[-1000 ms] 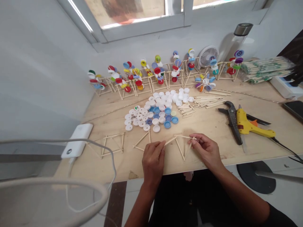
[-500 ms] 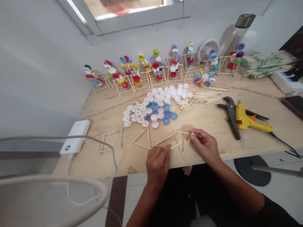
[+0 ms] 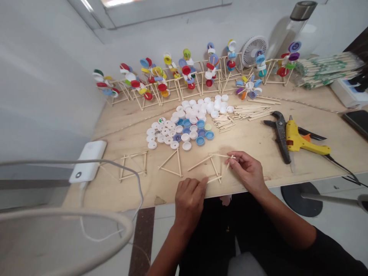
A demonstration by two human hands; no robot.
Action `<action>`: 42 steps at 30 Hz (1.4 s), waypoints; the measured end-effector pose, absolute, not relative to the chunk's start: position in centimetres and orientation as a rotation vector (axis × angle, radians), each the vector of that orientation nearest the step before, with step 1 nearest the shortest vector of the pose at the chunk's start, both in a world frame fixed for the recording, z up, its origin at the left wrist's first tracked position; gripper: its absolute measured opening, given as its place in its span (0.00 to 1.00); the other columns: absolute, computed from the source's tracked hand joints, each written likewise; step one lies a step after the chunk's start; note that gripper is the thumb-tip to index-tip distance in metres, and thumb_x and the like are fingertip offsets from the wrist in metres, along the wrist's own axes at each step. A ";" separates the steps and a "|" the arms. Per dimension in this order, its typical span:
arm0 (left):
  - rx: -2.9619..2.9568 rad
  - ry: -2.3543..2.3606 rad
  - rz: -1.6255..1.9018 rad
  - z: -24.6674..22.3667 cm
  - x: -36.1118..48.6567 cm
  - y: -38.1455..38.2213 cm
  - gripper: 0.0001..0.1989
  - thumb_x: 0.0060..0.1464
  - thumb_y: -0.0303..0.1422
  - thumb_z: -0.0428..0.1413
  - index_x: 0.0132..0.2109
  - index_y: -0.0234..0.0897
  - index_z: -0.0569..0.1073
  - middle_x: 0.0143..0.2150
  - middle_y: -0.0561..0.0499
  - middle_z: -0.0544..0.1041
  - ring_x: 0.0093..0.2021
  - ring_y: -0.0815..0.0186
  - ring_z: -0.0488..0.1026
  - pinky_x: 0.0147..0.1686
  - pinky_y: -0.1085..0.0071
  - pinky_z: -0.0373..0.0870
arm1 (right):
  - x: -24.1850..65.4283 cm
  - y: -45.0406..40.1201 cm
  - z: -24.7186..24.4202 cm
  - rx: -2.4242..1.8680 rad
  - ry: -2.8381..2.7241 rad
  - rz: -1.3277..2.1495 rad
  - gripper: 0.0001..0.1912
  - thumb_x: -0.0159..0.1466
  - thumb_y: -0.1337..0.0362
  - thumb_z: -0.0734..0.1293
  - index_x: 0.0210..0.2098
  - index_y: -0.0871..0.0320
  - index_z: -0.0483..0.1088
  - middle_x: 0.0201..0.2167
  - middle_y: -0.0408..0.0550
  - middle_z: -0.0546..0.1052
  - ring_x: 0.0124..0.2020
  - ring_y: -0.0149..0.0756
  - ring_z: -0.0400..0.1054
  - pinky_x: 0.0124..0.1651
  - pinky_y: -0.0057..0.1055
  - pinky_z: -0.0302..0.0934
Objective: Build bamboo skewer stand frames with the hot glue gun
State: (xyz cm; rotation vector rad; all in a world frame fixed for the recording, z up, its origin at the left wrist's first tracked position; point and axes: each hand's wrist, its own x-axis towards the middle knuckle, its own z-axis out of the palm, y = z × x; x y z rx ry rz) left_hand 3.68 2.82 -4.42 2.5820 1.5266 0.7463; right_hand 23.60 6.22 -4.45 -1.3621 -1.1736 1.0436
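Observation:
My left hand (image 3: 189,201) is closed, pinching the left end of a short wooden stick (image 3: 213,179) near the table's front edge. The stick's far end meets the near end of a thin frame of joined sticks (image 3: 215,166). At the frame's right corner, my right hand (image 3: 248,170) pinches the joint between thumb and fingers and keeps that side slightly tilted. To the left lie a stick triangle (image 3: 179,163) and another stick frame (image 3: 122,168), both untouched.
Behind the hands lie white and blue bottle caps (image 3: 193,128) and loose sticks (image 3: 250,112). A yellow glue gun (image 3: 301,141) and a black-handled cutter (image 3: 281,134) rest at right. Cap-wheel models (image 3: 189,73) line the wall. A power bank (image 3: 89,161) and its cable are at left.
My left hand has brought its stick closer to the near end of the frame. My right hand keeps its pinch on the corner. The camera view has shifted slightly.

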 end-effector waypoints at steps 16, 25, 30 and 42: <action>2.587 1.505 0.761 -4.7 3.4 3.0 0.12 0.60 0.27 0.47 0.44 0.38 0.74 0.28 0.50 0.69 0.30 0.65 0.64 0.32 0.68 0.59 | 23.3 6.0 -3.8 -1.319 -1.263 1.000 0.12 0.59 0.59 0.67 0.42 0.55 0.71 0.30 0.45 0.75 0.31 0.33 0.68 0.38 0.32 0.63; 2.556 1.553 0.730 -4.8 3.4 3.2 0.11 0.59 0.26 0.48 0.45 0.38 0.74 0.30 0.49 0.70 0.32 0.64 0.64 0.33 0.67 0.59 | 22.7 5.8 -3.8 -1.203 -1.491 0.899 0.17 0.61 0.65 0.65 0.51 0.53 0.67 0.35 0.45 0.74 0.35 0.33 0.68 0.43 0.33 0.63; 2.502 1.546 0.730 -4.5 3.4 3.1 0.10 0.59 0.29 0.50 0.45 0.37 0.73 0.33 0.48 0.71 0.36 0.63 0.66 0.36 0.65 0.60 | 22.6 5.7 -3.6 -1.210 -1.583 0.863 0.18 0.61 0.65 0.65 0.51 0.53 0.67 0.35 0.46 0.74 0.35 0.33 0.68 0.43 0.33 0.64; 2.332 1.624 0.985 -4.0 4.2 3.5 0.08 0.56 0.27 0.52 0.43 0.36 0.73 0.41 0.45 0.75 0.43 0.59 0.67 0.42 0.62 0.62 | 22.2 5.8 -3.5 -1.179 -1.688 0.869 0.19 0.61 0.67 0.65 0.53 0.52 0.67 0.36 0.45 0.76 0.34 0.31 0.68 0.41 0.30 0.65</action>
